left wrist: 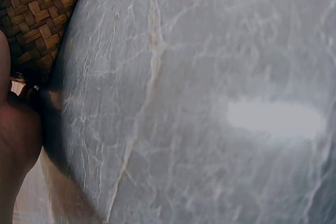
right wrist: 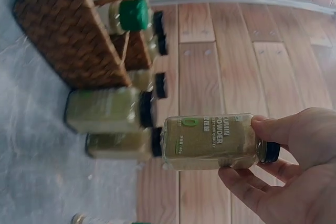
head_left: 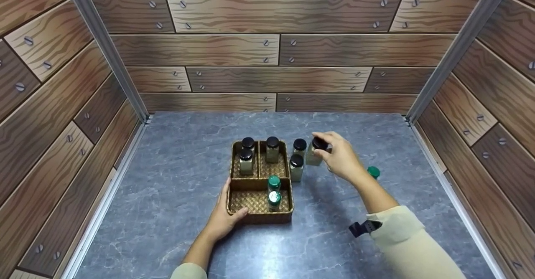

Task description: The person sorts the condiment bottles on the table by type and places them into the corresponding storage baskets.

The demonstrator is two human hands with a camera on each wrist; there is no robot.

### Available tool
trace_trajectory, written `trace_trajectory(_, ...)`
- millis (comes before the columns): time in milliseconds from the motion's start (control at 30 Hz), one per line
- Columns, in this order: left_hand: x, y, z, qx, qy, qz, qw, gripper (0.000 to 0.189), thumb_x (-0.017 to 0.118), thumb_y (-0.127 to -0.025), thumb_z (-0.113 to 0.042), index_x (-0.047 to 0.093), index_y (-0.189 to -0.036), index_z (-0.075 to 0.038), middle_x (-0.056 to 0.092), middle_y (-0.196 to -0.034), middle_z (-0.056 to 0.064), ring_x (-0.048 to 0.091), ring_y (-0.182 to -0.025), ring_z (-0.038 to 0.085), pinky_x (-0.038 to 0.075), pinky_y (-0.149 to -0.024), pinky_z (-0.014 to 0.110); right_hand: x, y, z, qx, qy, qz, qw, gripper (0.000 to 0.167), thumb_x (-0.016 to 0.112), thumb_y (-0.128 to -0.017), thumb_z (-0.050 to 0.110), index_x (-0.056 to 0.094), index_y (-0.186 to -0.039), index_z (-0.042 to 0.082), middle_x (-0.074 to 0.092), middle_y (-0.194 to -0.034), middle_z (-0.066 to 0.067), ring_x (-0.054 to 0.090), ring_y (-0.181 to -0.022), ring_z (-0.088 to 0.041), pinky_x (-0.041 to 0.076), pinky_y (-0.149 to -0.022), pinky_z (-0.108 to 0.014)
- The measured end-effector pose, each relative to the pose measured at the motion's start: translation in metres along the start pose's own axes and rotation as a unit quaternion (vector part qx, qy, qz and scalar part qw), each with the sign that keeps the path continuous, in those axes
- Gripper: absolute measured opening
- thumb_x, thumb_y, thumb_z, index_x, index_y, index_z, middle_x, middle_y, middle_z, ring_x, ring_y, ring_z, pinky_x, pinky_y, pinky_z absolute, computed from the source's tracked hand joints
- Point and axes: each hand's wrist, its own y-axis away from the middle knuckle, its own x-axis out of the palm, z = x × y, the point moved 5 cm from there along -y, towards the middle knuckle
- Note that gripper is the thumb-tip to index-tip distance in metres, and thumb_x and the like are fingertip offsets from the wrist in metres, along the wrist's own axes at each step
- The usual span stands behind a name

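My right hand (head_left: 340, 160) grips a spice jar (right wrist: 202, 142) near its black cap, raised just right of the basket. Its label reads "cumin powder" in the right wrist view. My left hand (head_left: 221, 220) holds the front left corner of a woven basket (head_left: 261, 218), with the thumb over the front rim and fingers along the side. In the basket, two black-capped jars (head_left: 246, 166) stand in the back left compartment and one black-capped jar (head_left: 272, 151) in the back right. Two green-capped jars (head_left: 274, 199) occupy the right end of the front compartment.
Beside the basket's right wall stand two black-capped jars (head_left: 296, 170), one behind the other. A green-capped container (head_left: 373, 172) is farther right, partly hidden by the right forearm. Wood-patterned walls (head_left: 234, 49) border the grey marbled table (head_left: 159, 212) at the back and sides.
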Motion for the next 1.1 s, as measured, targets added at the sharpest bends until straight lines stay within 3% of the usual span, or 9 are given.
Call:
trace_trajectory(433, 0.001, 0.000, 0.001, 0.001, 0.002, 0.000, 1.0000, 0.114, 0.088, -0.091, -0.034, 0.012, -0.176, -0.023, 0.017, -0.181, 0.024, 0.020, -0.166, 0.049, 0.019, -0.133, 0.072, 0.022, -0.011, 0.039, -0.021, -0.025, -0.005, 0.9995, 0.056, 0.081, -0.096, 0.010, 0.066, -0.150, 0.016, 0.066, -0.147, -0.015, 0.064, -0.136, -0.041, 0.060, -0.109, -0.053)
trace_trajectory(567, 0.001, 0.001, 0.001, 0.004, 0.012, -0.003, 0.9999, 0.114, 0.088, -0.091, -0.030, 0.012, -0.176, -0.021, 0.018, -0.181, 0.024, 0.020, -0.167, 0.048, 0.018, -0.134, 0.070, 0.038, -0.018, 0.046, -0.029, -0.025, 0.000, 0.9993, 0.058, 0.082, -0.096, 0.012, 0.065, -0.151, 0.017, 0.067, -0.146, -0.014, 0.064, -0.137, -0.040, 0.055, -0.117, -0.054)
trace_trajectory(700, 0.001, 0.000, 0.001, 0.001, 0.012, -0.002, 0.9999, 0.113, 0.087, -0.092, -0.032, 0.013, -0.176, -0.022, 0.017, -0.181, 0.023, 0.020, -0.167, 0.047, 0.018, -0.134, 0.070, 0.053, -0.027, 0.048, -0.031, -0.022, 0.008, 0.9992, 0.059, 0.082, -0.095, 0.012, 0.064, -0.151, 0.014, 0.067, -0.144, -0.016, 0.063, -0.137, -0.041, 0.049, -0.122, -0.056)
trace_trajectory(1100, 0.000, 0.001, 0.001, -0.007, 0.001, 0.001, 1.0000, 0.112, 0.086, -0.093, -0.036, 0.012, -0.176, -0.022, 0.015, -0.182, 0.022, 0.020, -0.167, 0.049, 0.018, -0.133, 0.072, 0.091, -0.045, 0.041, -0.016, -0.024, 0.054, 0.9982, 0.054, 0.083, -0.093, 0.010, 0.069, -0.145, 0.012, 0.069, -0.140, -0.014, 0.069, -0.126, -0.036, 0.059, -0.111, -0.048)
